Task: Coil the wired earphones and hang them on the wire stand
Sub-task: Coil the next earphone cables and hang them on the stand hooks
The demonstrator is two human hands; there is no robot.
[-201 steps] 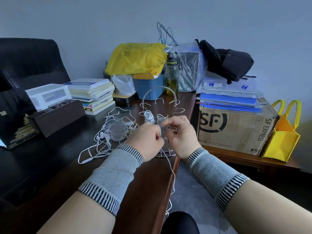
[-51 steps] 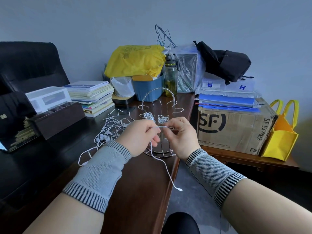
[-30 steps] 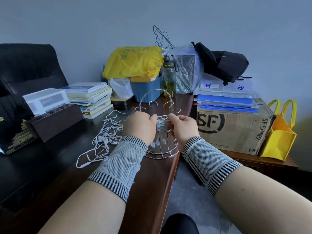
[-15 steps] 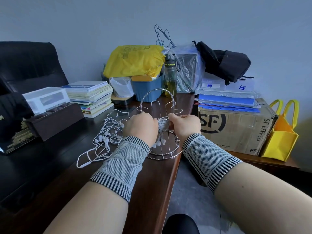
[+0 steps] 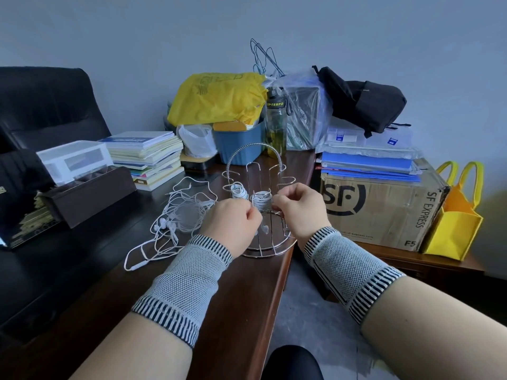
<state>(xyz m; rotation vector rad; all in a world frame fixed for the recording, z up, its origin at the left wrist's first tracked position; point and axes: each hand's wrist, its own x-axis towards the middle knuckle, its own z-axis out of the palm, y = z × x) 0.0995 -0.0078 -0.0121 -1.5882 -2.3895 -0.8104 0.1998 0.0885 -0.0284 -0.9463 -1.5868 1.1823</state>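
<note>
A silver wire stand (image 5: 253, 153) with an arched handle sits near the right edge of the dark wooden desk (image 5: 236, 292). A coiled white earphone bundle (image 5: 262, 202) sits on one of its hooks, between my two hands. My left hand (image 5: 233, 223) pinches the bundle's left side and my right hand (image 5: 297, 205) pinches its right side. Two earbuds (image 5: 264, 229) dangle below the coil. Another coiled bundle (image 5: 238, 190) hangs on the hook behind and to the left. A loose tangle of white earphones (image 5: 178, 218) lies on the desk left of the stand.
A book stack (image 5: 148, 157), a dark brown box (image 5: 87, 193) and a white box (image 5: 74, 160) stand at the left. A blue tub (image 5: 241, 144), a bottle (image 5: 275, 127) and a yellow bag (image 5: 216, 97) crowd the back. An SF cardboard box (image 5: 384, 209) stands right of the desk edge.
The trailing cable has been wound up and the coil brought to the stand's hook. Both hands moved forward to the stand and now pull slightly apart at the coil's sides.
</note>
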